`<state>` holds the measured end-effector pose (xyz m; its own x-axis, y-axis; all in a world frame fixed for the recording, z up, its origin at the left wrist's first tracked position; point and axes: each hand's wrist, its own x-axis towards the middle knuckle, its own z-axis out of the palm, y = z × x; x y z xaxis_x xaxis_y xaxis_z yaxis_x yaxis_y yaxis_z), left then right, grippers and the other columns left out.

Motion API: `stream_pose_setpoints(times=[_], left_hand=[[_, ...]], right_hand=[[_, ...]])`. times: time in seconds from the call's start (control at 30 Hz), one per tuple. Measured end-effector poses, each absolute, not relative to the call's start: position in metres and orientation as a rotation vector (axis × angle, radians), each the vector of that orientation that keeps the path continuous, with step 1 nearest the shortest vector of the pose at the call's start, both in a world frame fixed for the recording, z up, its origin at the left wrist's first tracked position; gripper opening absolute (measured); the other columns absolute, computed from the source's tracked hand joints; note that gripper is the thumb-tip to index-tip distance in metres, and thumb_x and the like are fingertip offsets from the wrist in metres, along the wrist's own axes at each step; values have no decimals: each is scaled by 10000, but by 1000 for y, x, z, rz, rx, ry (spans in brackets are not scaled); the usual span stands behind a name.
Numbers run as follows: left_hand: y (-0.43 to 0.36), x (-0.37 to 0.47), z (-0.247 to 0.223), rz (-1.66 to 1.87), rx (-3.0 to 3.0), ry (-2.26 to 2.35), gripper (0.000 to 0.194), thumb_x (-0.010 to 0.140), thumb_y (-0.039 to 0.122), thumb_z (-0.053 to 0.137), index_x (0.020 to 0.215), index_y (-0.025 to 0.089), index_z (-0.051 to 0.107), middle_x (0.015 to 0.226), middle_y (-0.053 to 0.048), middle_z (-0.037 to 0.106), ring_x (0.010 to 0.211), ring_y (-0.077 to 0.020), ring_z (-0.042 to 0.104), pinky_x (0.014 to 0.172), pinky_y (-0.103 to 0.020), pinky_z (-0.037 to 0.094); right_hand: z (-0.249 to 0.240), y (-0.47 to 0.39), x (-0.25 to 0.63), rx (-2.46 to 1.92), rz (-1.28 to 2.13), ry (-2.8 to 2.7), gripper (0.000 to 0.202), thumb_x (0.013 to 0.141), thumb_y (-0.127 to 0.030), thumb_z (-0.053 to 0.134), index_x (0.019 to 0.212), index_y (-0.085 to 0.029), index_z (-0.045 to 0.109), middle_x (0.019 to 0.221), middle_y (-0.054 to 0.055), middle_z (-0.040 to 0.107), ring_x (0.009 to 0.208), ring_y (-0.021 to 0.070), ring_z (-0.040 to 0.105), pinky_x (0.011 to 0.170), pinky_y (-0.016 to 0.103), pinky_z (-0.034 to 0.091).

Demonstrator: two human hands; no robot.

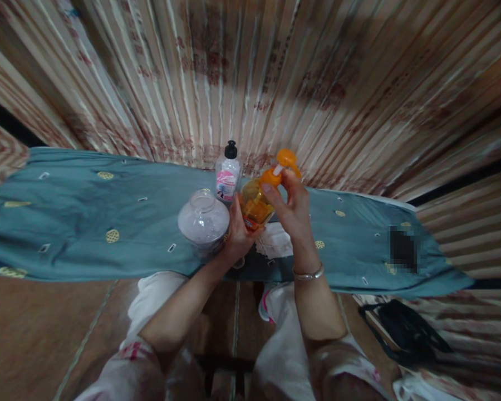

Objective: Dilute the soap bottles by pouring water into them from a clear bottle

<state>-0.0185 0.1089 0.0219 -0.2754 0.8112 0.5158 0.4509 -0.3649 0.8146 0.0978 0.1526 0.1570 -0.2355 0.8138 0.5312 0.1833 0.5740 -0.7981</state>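
My left hand (239, 234) is wrapped round the lower part of a clear pump bottle (256, 205) of amber liquid, which leans to the right above the table. Up at its orange pump top (271, 176), my right hand (293, 203) grips with thumb and fingers. Just left of my left hand stands a round clear jar (204, 220) of whitish contents, its mouth uncovered. Behind the jar is a clear bottle (229, 177) with a black cap and a pink label. A white cloth or tissue (275, 240) lies beneath my hands.
A teal cloth with yellow pineapple prints (83, 223) covers the narrow table. Striped curtains (242, 83) hang right behind it. A dark pixelated object (403, 249) lies at the right end. A black bag (413, 331) rests below, at the right.
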Motion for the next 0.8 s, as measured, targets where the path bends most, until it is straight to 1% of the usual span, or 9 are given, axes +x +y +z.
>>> stream_pose_setpoints(times=[0.13, 0.3, 0.37, 0.47, 0.53, 0.63, 0.7, 0.8], left_hand=[[109, -18, 22, 1691, 1651, 1555, 1172, 741, 339, 834, 1624, 184, 80, 1644, -217, 307, 1552, -347, 296, 1279, -507, 245], [108, -19, 23, 1668, 1655, 1566, 1175, 742, 334, 835, 1625, 184, 75, 1645, -220, 302, 1553, -352, 294, 1277, -517, 248], [108, -19, 23, 1670, 1662, 1562, 1180, 739, 326, 840, 1623, 177, 74, 1641, -229, 305, 1551, -362, 294, 1274, -524, 253], [108, -19, 23, 1672, 1667, 1558, 1181, 738, 315, 847, 1621, 178, 74, 1643, -235, 300, 1556, -372, 281, 1274, -529, 251], [108, -19, 23, 1667, 1667, 1551, 1189, 736, 317, 852, 1620, 191, 67, 1652, -229, 286, 1561, -375, 268, 1275, -534, 243], [109, -18, 23, 1672, 1660, 1541, 1202, 731, 316, 858, 1621, 207, 58, 1656, -220, 276, 1564, -371, 261, 1278, -536, 234], [109, -18, 23, 1683, 1644, 1543, 1208, 721, 306, 864, 1622, 212, 64, 1652, -216, 283, 1562, -368, 265, 1279, -537, 235], [109, -18, 22, 1682, 1632, 1556, 1206, 720, 305, 864, 1622, 216, 67, 1649, -213, 287, 1560, -366, 271, 1278, -537, 236]], right_hand=[[158, 152, 94, -868, 693, -1676, 388, 817, -556, 713, 1090, -294, 628, 1121, 41, 699, 1093, 253, 668, 1067, 518, 507], [160, 150, 95, -806, 700, -1719, 335, 878, -532, 639, 1114, -294, 630, 1217, 58, 698, 1184, 252, 648, 1103, 499, 482], [160, 150, 96, -809, 688, -1730, 339, 880, -529, 635, 1122, -291, 625, 1227, 64, 697, 1208, 250, 638, 1115, 495, 472], [157, 152, 95, -850, 662, -1689, 412, 820, -521, 719, 1134, -279, 611, 1217, 72, 694, 1181, 249, 649, 1106, 502, 480], [155, 154, 93, -874, 650, -1642, 444, 774, -520, 768, 1108, -275, 608, 1194, 68, 694, 1148, 247, 659, 1094, 509, 490], [155, 155, 92, -884, 650, -1578, 403, 745, -524, 790, 1011, -275, 616, 1191, 57, 691, 1171, 243, 646, 1105, 507, 483], [157, 155, 92, -874, 661, -1580, 359, 762, -516, 777, 978, -276, 619, 1161, 44, 701, 1164, 236, 647, 1104, 496, 485], [160, 151, 94, -858, 667, -1651, 278, 837, -504, 699, 991, -285, 624, 1078, 22, 717, 1072, 225, 673, 1057, 479, 514]])
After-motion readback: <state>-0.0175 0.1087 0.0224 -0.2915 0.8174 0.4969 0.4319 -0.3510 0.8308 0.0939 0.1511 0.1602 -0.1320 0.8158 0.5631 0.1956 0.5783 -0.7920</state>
